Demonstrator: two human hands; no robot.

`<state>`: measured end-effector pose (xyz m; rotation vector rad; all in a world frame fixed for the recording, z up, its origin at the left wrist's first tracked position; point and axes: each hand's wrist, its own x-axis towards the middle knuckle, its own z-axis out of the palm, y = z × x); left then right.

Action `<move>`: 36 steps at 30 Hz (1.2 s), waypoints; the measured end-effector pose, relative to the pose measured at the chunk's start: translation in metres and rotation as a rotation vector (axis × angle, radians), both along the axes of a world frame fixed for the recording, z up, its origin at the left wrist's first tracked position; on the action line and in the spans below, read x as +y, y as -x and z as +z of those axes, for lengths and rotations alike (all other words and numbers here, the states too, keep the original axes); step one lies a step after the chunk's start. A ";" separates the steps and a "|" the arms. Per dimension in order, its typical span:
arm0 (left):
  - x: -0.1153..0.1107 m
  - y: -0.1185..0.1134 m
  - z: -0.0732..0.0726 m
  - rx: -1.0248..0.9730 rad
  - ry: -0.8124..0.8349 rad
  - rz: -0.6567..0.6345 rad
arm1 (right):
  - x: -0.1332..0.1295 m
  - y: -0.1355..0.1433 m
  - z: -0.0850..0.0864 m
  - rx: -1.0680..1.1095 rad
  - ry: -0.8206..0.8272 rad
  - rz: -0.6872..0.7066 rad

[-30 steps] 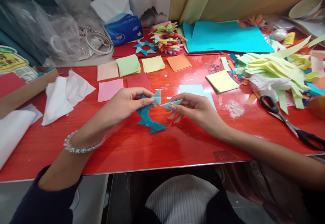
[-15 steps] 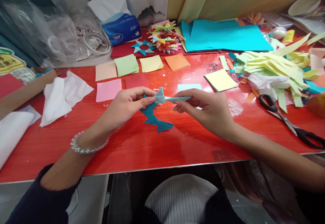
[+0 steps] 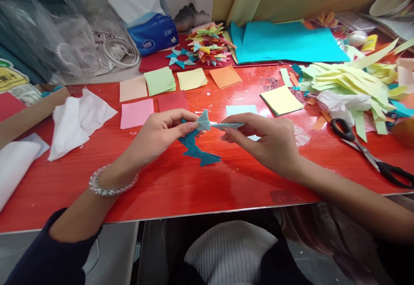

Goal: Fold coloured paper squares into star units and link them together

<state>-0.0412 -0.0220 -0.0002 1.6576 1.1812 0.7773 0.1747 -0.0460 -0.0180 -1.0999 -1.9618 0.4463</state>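
Between thumb and fingers, my left hand (image 3: 168, 129) pinches a chain of folded paper pieces (image 3: 195, 150), dark blue below with a light blue piece (image 3: 203, 122) at its top end. The chain curves down and to the right above the red table. My right hand (image 3: 265, 140) is closed on a narrow light blue folded paper piece (image 3: 228, 125). Its left tip meets or almost meets the light blue end of the chain; whether it is inserted I cannot tell. Light blue paper squares (image 3: 241, 110) lie behind my right hand, partly covered by it.
Stacks of coloured squares, among them green (image 3: 160, 80), pink (image 3: 137, 113) and yellow (image 3: 282, 100), lie on the red table (image 3: 194, 194). Black-handled scissors (image 3: 368, 155) and paper strips (image 3: 349, 82) are at right. Behind stand folded paper rings (image 3: 211, 43), blue sheets (image 3: 287, 41) and a tissue pack (image 3: 153, 35).
Both hands keep nearly the same pose, with the paper pieces held end to end. The camera view has shifted very slightly.
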 end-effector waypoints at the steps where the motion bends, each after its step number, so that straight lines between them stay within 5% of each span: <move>1: 0.000 0.000 0.000 0.000 0.001 0.000 | 0.000 0.000 0.000 0.011 0.012 0.005; 14: -0.001 0.001 -0.002 0.029 -0.084 -0.009 | -0.001 0.000 0.004 0.206 0.291 0.055; 36: -0.008 -0.003 -0.002 -0.032 -0.142 0.025 | -0.015 0.003 0.009 -0.124 -0.169 -0.100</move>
